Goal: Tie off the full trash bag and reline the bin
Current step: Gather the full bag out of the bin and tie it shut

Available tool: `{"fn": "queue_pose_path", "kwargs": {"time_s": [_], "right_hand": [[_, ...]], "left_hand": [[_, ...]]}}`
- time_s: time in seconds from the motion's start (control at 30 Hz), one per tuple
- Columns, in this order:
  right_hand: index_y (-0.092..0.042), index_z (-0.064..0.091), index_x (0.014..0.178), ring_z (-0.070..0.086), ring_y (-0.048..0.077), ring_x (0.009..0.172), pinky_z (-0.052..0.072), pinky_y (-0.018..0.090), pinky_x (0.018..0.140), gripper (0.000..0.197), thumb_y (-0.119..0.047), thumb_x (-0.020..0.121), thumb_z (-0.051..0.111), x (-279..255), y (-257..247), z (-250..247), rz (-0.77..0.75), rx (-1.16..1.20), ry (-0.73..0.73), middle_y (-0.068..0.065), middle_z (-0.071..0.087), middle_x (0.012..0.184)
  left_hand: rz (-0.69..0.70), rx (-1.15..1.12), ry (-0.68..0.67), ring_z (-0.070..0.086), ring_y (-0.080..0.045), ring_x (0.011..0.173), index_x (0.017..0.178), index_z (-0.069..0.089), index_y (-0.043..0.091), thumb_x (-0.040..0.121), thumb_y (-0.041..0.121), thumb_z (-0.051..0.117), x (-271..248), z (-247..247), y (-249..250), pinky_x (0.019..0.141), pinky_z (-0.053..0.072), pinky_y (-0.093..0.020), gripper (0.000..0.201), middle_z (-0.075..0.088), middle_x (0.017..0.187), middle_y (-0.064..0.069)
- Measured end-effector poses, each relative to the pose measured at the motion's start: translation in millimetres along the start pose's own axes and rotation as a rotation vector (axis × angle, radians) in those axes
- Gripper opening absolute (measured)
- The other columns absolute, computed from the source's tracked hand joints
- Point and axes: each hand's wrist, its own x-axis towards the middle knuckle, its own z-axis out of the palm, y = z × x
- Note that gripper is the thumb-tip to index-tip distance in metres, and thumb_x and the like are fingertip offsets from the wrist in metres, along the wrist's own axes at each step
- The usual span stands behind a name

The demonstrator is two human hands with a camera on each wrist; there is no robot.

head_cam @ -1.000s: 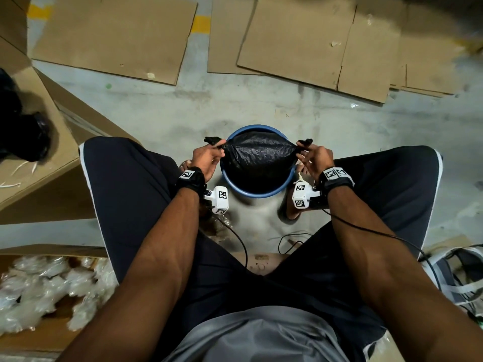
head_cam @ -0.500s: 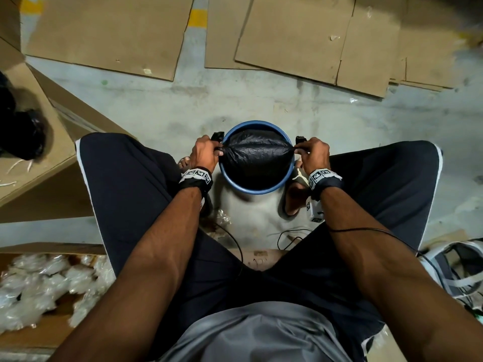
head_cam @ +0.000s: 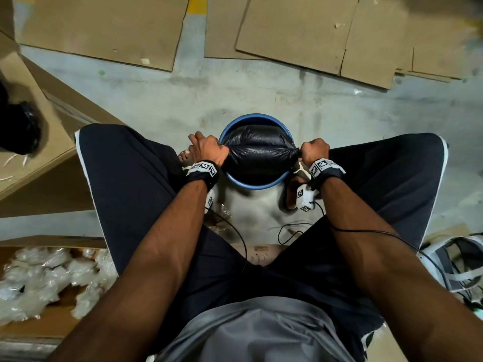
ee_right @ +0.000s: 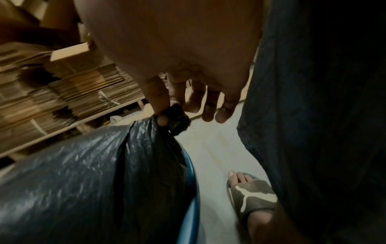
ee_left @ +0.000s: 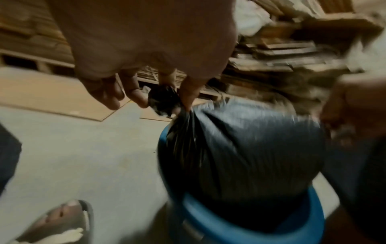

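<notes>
Flattened cardboard sheets (head_cam: pixel 102 27) lie across the grey concrete floor (head_cam: pixel 162 100) ahead of me. Between my knees stands the blue bin (head_cam: pixel 254 184), and the black trash bag (head_cam: pixel 257 152) sits inside it, bulging above the rim and stretched taut from side to side. My left hand (head_cam: pixel 206 150) pinches a bunched corner of the bag at the bin's left edge, thumb and forefinger closed on the plastic, other fingers loosely curled. My right hand (head_cam: pixel 315 152) pinches the opposite gathered corner at the right edge in the same way. To my left, an open cardboard box (head_cam: pixel 52 320) holds crumpled clear plastic bags (head_cam: pixel 39 278). A black bag (head_cam: pixel 19 126) rests on a box farther left.
</notes>
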Motion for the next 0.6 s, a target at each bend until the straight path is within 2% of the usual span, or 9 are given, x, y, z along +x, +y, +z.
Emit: {"fn": "queue_pose_path", "kwargs": {"time_s": [0.13, 0.23, 0.33, 0.4, 0.47, 0.5, 0.53, 0.6], "right_hand": [[0.001, 0.070, 0.117, 0.059, 0.044, 0.115, 0.048, 0.037, 0.092, 0.035, -0.018, 0.093, 0.053, 6.9, 1.8, 2.1, 0.060, -0.027, -0.134, 0.029, 0.064, 0.121], [-0.006, 0.069, 0.112, 0.060, 0.044, 0.113, 0.047, 0.036, 0.090, 0.025, -0.013, 0.095, 0.053, 9.4, 4.0, 2.5, 0.052, 0.035, -0.225, 0.029, 0.064, 0.121], [-0.001, 0.061, 0.116, 0.060, 0.043, 0.112, 0.046, 0.040, 0.088, 0.026, -0.002, 0.090, 0.061, 9.8, 4.6, 3.1, 0.067, 0.088, -0.299, 0.024, 0.064, 0.121], [-0.001, 0.059, 0.111, 0.063, 0.036, 0.099, 0.046, 0.037, 0.077, 0.022, -0.004, 0.089, 0.064, 4.9, 2.3, 2.0, 0.102, 0.216, -0.333, 0.018, 0.065, 0.105], [-0.005, 0.061, 0.089, 0.059, 0.028, 0.077, 0.045, 0.032, 0.061, 0.007, -0.011, 0.091, 0.060, 0.6, -1.6, -0.8, 0.152, 0.399, -0.306, 0.009, 0.060, 0.081], [-0.006, 0.060, 0.081, 0.056, 0.026, 0.067, 0.043, 0.029, 0.055, 0.010, -0.012, 0.089, 0.059, -0.1, -2.7, -1.0, 0.262, 0.560, -0.273, 0.008, 0.058, 0.073], [-0.007, 0.061, 0.077, 0.054, 0.025, 0.060, 0.041, 0.027, 0.052, 0.011, -0.012, 0.086, 0.059, 0.0, -3.9, -1.4, 0.328, 0.651, -0.265, 0.008, 0.057, 0.069], [-0.008, 0.063, 0.074, 0.054, 0.023, 0.055, 0.044, 0.026, 0.051, 0.012, -0.015, 0.084, 0.061, -1.5, -5.4, -3.2, 0.323, 0.645, -0.263, 0.007, 0.061, 0.068]], "left_hand": [[-0.087, -0.057, -0.070, 0.046, -0.037, 0.124, 0.101, 0.074, 0.019, 0.072, 0.042, 0.049, 7.6, 0.1, 0.4, 0.102, 0.038, -0.055, 0.044, 0.048, 0.129, -0.009], [-0.140, -0.149, -0.094, 0.044, -0.036, 0.130, 0.116, 0.069, 0.013, 0.082, 0.041, 0.056, 7.9, -2.3, 4.0, 0.107, 0.036, -0.050, 0.046, 0.050, 0.135, -0.010], [-0.225, -0.301, -0.090, 0.049, -0.037, 0.126, 0.124, 0.065, 0.010, 0.084, 0.040, 0.064, 8.3, -2.1, 4.6, 0.105, 0.038, -0.039, 0.050, 0.052, 0.136, -0.014], [-0.301, -0.455, -0.082, 0.057, -0.034, 0.113, 0.110, 0.072, 0.013, 0.078, 0.040, 0.067, 12.1, -1.3, 1.0, 0.092, 0.044, -0.032, 0.042, 0.064, 0.122, -0.013], [-0.329, -0.683, -0.124, 0.063, -0.028, 0.086, 0.079, 0.074, 0.013, 0.076, 0.030, 0.069, 16.0, -1.7, -0.6, 0.071, 0.045, -0.025, 0.018, 0.072, 0.085, -0.006], [-0.341, -0.795, -0.151, 0.062, -0.027, 0.075, 0.068, 0.071, 0.013, 0.075, 0.025, 0.070, 19.2, 0.5, -1.9, 0.064, 0.047, -0.025, 0.014, 0.069, 0.067, -0.003], [-0.356, -0.908, -0.167, 0.060, -0.027, 0.066, 0.065, 0.070, 0.011, 0.075, 0.021, 0.070, 21.5, 1.9, -1.7, 0.058, 0.049, -0.026, 0.014, 0.065, 0.055, -0.002], [-0.372, -0.993, -0.194, 0.057, -0.025, 0.054, 0.067, 0.068, 0.010, 0.081, 0.019, 0.070, 26.9, 7.7, -3.7, 0.045, 0.047, -0.022, 0.016, 0.060, 0.045, 0.000]]}}
